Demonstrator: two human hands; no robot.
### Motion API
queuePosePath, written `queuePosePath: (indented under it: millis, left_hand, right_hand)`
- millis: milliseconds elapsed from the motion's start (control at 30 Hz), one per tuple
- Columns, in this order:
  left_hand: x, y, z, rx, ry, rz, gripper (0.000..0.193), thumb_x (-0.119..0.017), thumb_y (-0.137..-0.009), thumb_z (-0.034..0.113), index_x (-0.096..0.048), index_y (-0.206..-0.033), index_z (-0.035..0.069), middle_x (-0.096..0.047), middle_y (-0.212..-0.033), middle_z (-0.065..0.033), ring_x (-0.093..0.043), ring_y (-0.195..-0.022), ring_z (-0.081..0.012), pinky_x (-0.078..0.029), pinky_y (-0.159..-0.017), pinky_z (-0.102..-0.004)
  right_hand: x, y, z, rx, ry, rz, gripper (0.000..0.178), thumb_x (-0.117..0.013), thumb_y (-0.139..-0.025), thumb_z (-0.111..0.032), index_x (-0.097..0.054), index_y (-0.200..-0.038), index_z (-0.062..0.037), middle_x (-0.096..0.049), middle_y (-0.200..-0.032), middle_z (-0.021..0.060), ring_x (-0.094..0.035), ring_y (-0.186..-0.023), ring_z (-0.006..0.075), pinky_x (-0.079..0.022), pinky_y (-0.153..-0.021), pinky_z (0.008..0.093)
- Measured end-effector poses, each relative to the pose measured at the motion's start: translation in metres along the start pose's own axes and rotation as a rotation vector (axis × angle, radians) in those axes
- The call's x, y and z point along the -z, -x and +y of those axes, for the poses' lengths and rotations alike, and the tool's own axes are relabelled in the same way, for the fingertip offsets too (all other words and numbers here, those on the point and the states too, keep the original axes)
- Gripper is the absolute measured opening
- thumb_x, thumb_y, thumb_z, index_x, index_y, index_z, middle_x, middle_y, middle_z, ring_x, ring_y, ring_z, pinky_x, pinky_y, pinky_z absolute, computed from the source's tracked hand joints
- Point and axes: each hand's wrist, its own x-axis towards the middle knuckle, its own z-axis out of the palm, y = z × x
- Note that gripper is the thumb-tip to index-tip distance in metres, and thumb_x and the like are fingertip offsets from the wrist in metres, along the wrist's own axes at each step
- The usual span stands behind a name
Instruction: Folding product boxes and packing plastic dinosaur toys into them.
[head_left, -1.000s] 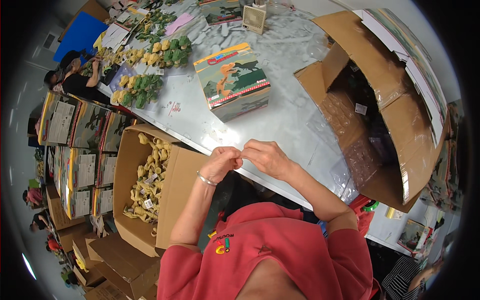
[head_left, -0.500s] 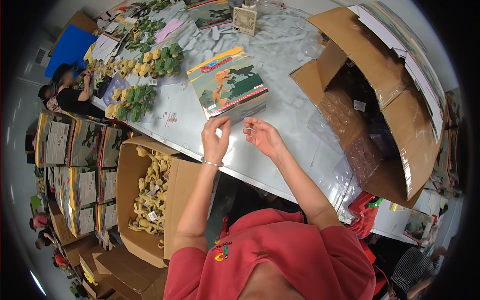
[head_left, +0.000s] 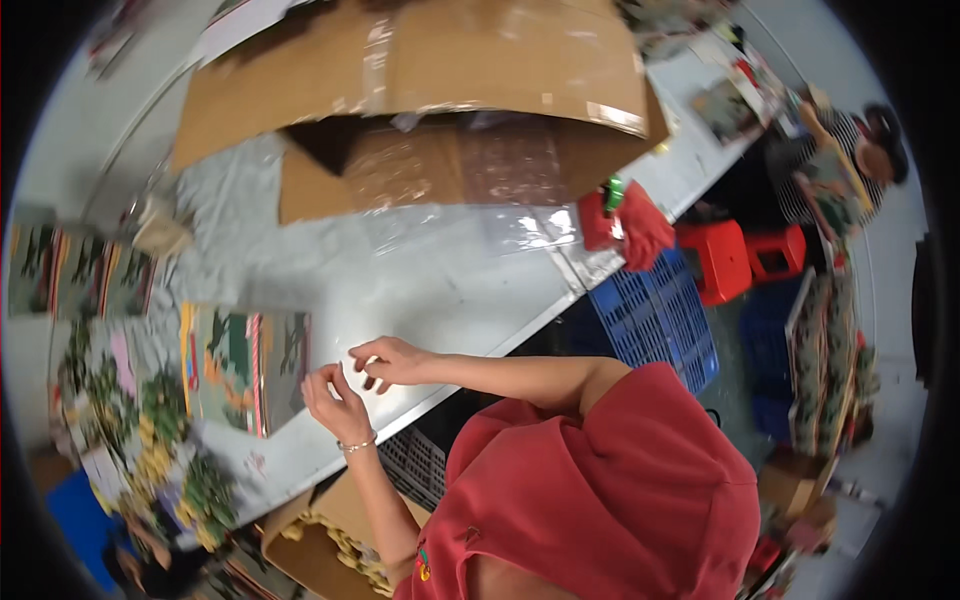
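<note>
On the grey table stands a dinosaur-printed carton [head_left: 225, 365] in green, yellow and orange, closed on the faces I see. My left hand [head_left: 337, 402], a bracelet on its wrist, is beside the carton's near side. Its fingers are loosely bent and no held thing shows. My right hand [head_left: 388, 362] hovers just right of it over the table, fingers apart and curved, holding nothing visible. The hands are close together; whether their fingertips touch is hard to see through the blur.
A large open brown cardboard box [head_left: 450, 80] with clear plastic lies across the far table. A red cloth [head_left: 645, 225] sits by the edge, above a blue crate [head_left: 660, 320] and red stools [head_left: 715, 262]. Green and yellow toys [head_left: 150, 440] lie left. Another person [head_left: 870, 160] is at far right.
My view has swung to the right, so the printed carton now appears farther left and the big brown box at the top. Both hands stay near the carton, now closer together.
</note>
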Motion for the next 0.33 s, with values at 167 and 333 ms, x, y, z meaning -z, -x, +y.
queuePosePath:
  millis: [167, 333]
  left_hand:
    - [-0.071, 0.021, 0.047, 0.253, 0.393, -0.421, 0.017, -0.063, -0.082, 0.011, -0.057, -0.070, 0.000, -0.057, -0.063, -0.0057, -0.050, -0.055, -0.0112, -0.044, -0.054, -0.0256]
    - [-0.134, 0.064, 0.097, 0.028, 0.639, -0.729, 0.006, -0.062, -0.078, 0.007, -0.059, -0.074, 0.003, -0.060, -0.069, -0.0082, -0.058, -0.066, -0.0184, -0.047, -0.062, -0.0292]
  right_hand:
    - [0.125, 0.082, 0.044, 0.041, 0.075, 0.412, 0.021, -0.060, -0.085, -0.020, -0.060, -0.074, -0.0021, -0.058, -0.059, 0.0049, -0.055, -0.051, 0.0097, -0.046, -0.046, 0.0247]
    - [0.262, 0.210, 0.051, 0.299, 0.224, 1.169, 0.026, -0.058, -0.087, -0.025, -0.059, -0.073, -0.0033, -0.058, -0.058, 0.0048, -0.056, -0.050, 0.0121, -0.046, -0.047, 0.0239]
